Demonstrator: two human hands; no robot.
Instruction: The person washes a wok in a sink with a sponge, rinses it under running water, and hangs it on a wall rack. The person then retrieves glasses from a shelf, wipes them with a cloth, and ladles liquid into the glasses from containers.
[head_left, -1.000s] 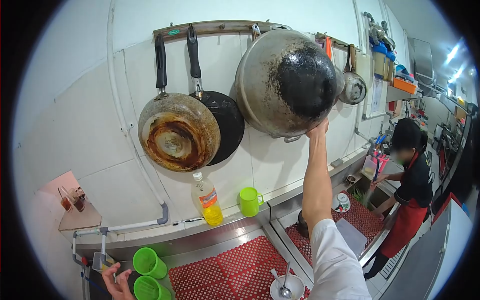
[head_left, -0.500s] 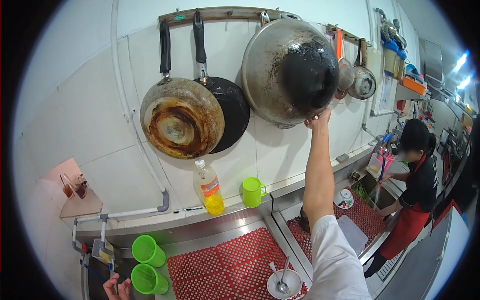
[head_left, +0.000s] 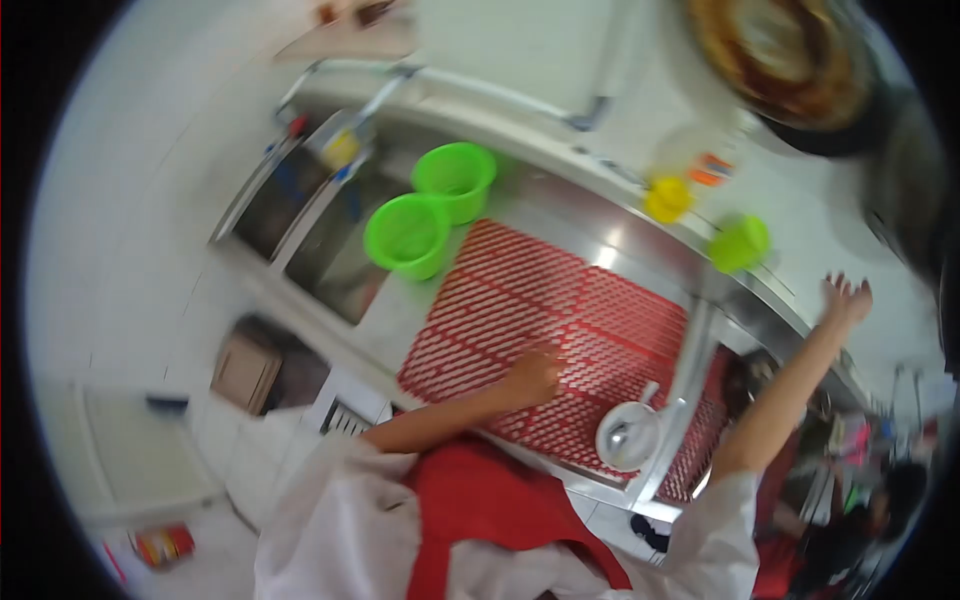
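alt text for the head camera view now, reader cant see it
The wearer's left hand is over a red perforated mat on a steel counter, the open right hand stretched out near the wall. Nearby are two green tubs, a white bowl, a bottle and a scorched pan.

Steel counter [head_left: 385, 325] carrying red mat [head_left: 570, 315], two green cups [head_left: 410, 240].

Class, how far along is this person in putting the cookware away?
Looks done: the stained pan and big wok are against the wall, though their hooks are out of view.

In hand: nothing visible; the right hand is open, apart from the wok. The left hand is too blurred to be sure.

Possibly left: the bowl and spoon, out on the red mat.
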